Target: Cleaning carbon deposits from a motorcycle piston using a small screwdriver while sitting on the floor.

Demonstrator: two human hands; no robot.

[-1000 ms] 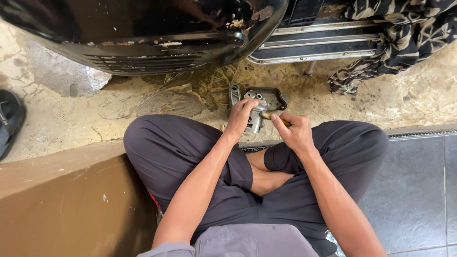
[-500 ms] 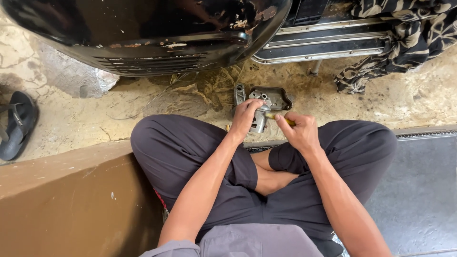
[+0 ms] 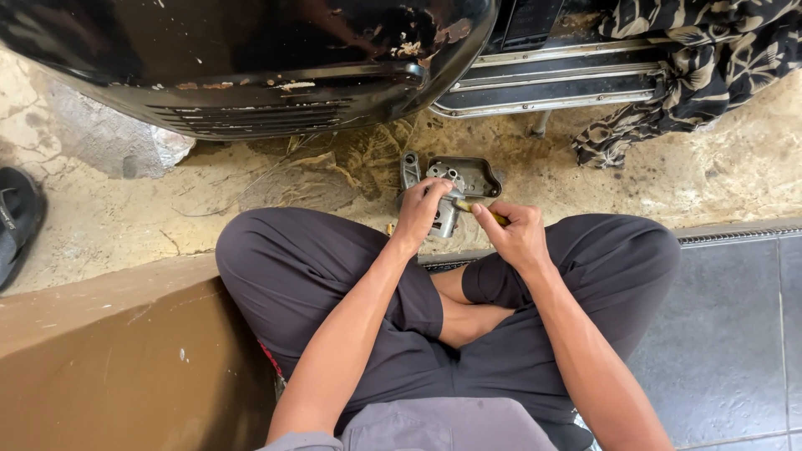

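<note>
Metal bracket [image 3: 455, 188]: on the ground past my crossed legs; I judge it heavy, rigid, greasy.
Left hand [image 3: 424, 213]: I clamp its near edge.
Right hand [image 3: 515, 234]: pinching a yellow-handled tool [image 3: 480, 212] against it.
Scooter body [image 3: 251, 67]: beyond.

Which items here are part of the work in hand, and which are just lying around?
In use:
- left hand gripping the grey metal part
- right hand holding a yellowish tool against that part

Lying about:
- black scooter body
- patterned cloth over the footboard
- grey rock
- dark sandal at the left edge
</note>
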